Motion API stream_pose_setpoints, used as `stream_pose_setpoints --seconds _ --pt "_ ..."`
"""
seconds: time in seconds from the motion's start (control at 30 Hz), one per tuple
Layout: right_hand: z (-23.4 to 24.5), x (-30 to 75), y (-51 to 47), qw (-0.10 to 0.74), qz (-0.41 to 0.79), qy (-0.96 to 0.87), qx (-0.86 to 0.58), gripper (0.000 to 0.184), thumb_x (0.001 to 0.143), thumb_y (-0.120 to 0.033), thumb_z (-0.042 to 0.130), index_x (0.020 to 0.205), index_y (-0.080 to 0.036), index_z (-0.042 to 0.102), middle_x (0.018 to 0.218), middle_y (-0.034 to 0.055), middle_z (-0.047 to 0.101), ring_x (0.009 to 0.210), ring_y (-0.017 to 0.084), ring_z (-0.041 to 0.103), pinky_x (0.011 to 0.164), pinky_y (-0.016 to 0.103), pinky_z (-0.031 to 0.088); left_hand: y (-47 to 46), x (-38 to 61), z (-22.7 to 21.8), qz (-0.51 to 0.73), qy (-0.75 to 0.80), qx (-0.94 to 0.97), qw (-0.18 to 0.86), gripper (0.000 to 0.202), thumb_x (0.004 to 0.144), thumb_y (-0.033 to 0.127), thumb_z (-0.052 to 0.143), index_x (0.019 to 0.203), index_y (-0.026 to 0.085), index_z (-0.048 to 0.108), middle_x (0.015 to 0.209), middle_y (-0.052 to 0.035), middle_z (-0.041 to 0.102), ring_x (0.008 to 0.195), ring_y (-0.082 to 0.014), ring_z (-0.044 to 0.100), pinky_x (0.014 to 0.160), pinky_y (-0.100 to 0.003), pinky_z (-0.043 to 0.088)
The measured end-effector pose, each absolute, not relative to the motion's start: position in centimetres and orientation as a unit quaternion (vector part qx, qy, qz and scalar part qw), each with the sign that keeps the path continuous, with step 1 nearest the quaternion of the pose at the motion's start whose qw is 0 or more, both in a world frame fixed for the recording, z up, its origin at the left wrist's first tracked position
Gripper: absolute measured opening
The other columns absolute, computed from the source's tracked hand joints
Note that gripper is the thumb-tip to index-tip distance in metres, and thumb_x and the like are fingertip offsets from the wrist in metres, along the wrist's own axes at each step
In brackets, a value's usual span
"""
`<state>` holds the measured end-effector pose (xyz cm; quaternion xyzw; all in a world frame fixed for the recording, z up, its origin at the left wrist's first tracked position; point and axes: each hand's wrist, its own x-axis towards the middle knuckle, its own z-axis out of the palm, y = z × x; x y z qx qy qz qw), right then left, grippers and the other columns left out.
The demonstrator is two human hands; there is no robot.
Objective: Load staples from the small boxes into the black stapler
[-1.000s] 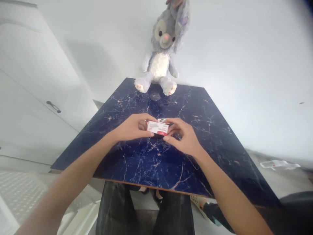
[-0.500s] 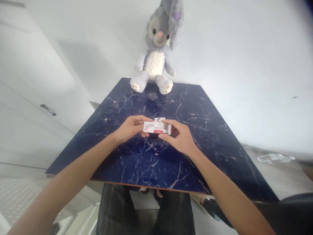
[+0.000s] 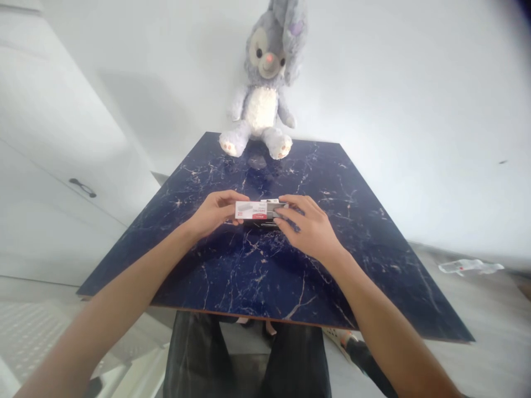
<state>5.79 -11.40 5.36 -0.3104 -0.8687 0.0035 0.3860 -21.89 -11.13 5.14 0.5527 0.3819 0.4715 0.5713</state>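
Observation:
My left hand (image 3: 215, 213) is closed around the left end of a small white and red cardboard box (image 3: 251, 210), printed with a picture of a grey strip. At the box's right end, my right hand (image 3: 309, 224) pinches a grey strip of staples (image 3: 277, 208) that shows there, partly hidden by the fingers. Just behind the box is a white piece (image 3: 269, 200) with dark print; whether it is the box's flap or a separate pack, I cannot tell. Below the box a dark object (image 3: 263, 224) lies on the tabletop, mostly covered from view.
The dark blue marbled table (image 3: 249, 276) carries a grey plush rabbit (image 3: 265, 105) sitting at its far edge against the wall. A white cabinet with a black handle (image 3: 83, 188) is at left. A clear plastic item (image 3: 470, 267) lies beyond the right edge. Another person's shoe (image 3: 338, 337) shows below.
The box has shifted slightly left and up with my left hand. My right fingers have moved from the box's open end flap onto the grey strip now showing there.

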Motion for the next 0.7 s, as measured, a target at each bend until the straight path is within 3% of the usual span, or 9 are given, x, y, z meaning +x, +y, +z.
stream_pose_setpoints --seconds 0.27,0.43,0.53,0.7 --pt "6.2 5.6 -11.9 0.358 0.106 -0.871 -0.32 0.002 0.092 -0.022 0.067 0.093 -0.023 0.067 0.115 0.0096 0.071 0.108 0.028 0.063 0.094 0.048 0.054 -10.9 -22.0 4.5 0.447 0.395 0.577 0.558 0.026 0.082 0.033 0.082 0.101 0.015 0.078 0.086 -0.0089 0.078 0.06 -0.0131 0.067 0.054 -0.024 0.056" --pt "6.5 5.9 -12.0 0.354 0.165 -0.855 -0.341 0.004 0.092 -0.02 0.067 0.09 -0.022 0.064 0.117 0.008 0.072 0.11 0.026 0.064 0.095 0.045 0.052 -10.8 -22.2 4.4 0.423 0.403 0.591 0.556 0.027 0.081 0.03 0.083 0.104 0.015 0.078 0.086 -0.0086 0.077 0.062 -0.014 0.069 0.055 -0.024 0.057" --pt "6.7 5.8 -12.1 0.395 0.195 -0.823 -0.36 0.003 0.093 -0.025 0.067 0.092 -0.023 0.065 0.117 0.0068 0.072 0.11 0.025 0.066 0.098 0.045 0.052 -10.9 -22.1 4.5 0.426 0.401 0.58 0.566 0.027 0.081 0.03 0.083 0.103 0.016 0.077 0.087 -0.0088 0.077 0.063 -0.0139 0.068 0.056 -0.024 0.057" --pt "6.5 6.0 -11.8 0.511 0.318 -0.697 -0.39 0.017 0.096 -0.041 0.065 0.097 -0.023 0.064 0.118 0.0086 0.073 0.106 0.023 0.07 0.093 0.043 0.058 -10.8 -22.1 4.6 0.436 0.376 0.542 0.612 0.02 0.082 0.028 0.082 0.1 0.019 0.077 0.093 -0.0083 0.077 0.064 -0.0121 0.067 0.057 -0.022 0.055"
